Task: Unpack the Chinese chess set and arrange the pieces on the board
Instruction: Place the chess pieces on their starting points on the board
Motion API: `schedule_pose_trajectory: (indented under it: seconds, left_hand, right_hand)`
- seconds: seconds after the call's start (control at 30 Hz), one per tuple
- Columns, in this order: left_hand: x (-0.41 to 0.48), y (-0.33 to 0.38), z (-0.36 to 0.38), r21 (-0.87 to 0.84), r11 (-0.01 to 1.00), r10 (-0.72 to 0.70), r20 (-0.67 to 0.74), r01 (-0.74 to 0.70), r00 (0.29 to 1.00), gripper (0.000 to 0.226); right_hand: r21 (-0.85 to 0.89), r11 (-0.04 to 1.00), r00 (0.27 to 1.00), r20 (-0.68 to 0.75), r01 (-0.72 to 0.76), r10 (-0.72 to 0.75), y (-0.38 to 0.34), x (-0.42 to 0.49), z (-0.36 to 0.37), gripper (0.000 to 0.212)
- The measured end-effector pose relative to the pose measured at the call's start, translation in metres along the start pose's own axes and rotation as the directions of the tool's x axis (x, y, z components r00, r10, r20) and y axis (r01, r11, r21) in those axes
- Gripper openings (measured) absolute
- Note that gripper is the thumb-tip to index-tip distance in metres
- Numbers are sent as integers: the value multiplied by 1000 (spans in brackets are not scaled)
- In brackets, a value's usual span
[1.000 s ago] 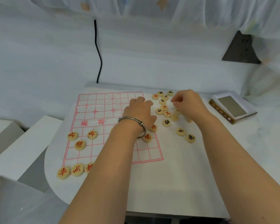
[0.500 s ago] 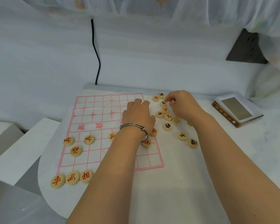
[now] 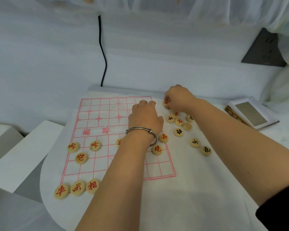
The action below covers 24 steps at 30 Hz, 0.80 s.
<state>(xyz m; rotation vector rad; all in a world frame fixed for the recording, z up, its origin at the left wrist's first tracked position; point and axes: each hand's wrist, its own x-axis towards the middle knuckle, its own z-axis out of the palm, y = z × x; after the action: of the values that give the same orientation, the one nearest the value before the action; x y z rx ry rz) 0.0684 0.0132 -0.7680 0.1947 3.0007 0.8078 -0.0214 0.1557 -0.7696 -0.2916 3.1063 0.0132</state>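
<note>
A white cloth board [image 3: 107, 124] with a red grid lies on the table. Red-lettered round pieces stand on it: two soldiers [image 3: 73, 147] at the left, a cannon [image 3: 81, 158] below them, another cannon [image 3: 157, 149] at the right, and a row of three [image 3: 78, 188] at the near left corner. Right of the board lies a loose pile of pieces [image 3: 179, 122] in red and black. My left hand [image 3: 145, 117], with a bracelet on the wrist, rests knuckles-up on the board's right part. My right hand [image 3: 178, 99] pinches a red-lettered piece [image 3: 165, 103] at the pile's far end.
An open box [image 3: 252, 114] lies at the right of the table. White foam blocks [image 3: 23, 147] stand at the left edge. A black cable [image 3: 103, 55] hangs down the wall behind the board. A dark triangular panel [image 3: 264, 50] shows at the upper right.
My right hand has slid to the far end of the loose pile and closed its fingertips on a red-lettered piece. My left hand has stayed on the board.
</note>
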Motion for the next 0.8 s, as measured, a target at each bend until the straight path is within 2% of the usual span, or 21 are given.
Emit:
schedule_pose_trajectory:
  seconds: [0.23, 0.5, 0.67, 0.8]
  left_hand:
    - [0, 1, 1, -8, 1000, 8, 6, -8, 1000, 49]
    - [-5, 9, 2, 0, 1000, 32, 34, -32, 999, 50]
    - [-6, 6, 0, 34, 999, 26, 82, -29, 996, 49]
    - [-6, 4, -2, 39, 999, 19, 98, -23, 995, 48]
  right_hand:
    - [54, 998, 996, -89, 12, -7, 14, -17, -12, 24]
    - [-13, 999, 999, 17, 37, -36, 38, -59, -17, 24]
    - [58, 997, 997, 61, 45, -48, 31, -64, -4, 31]
    - [128, 991, 998, 41, 35, -40, 26, -60, -7, 28]
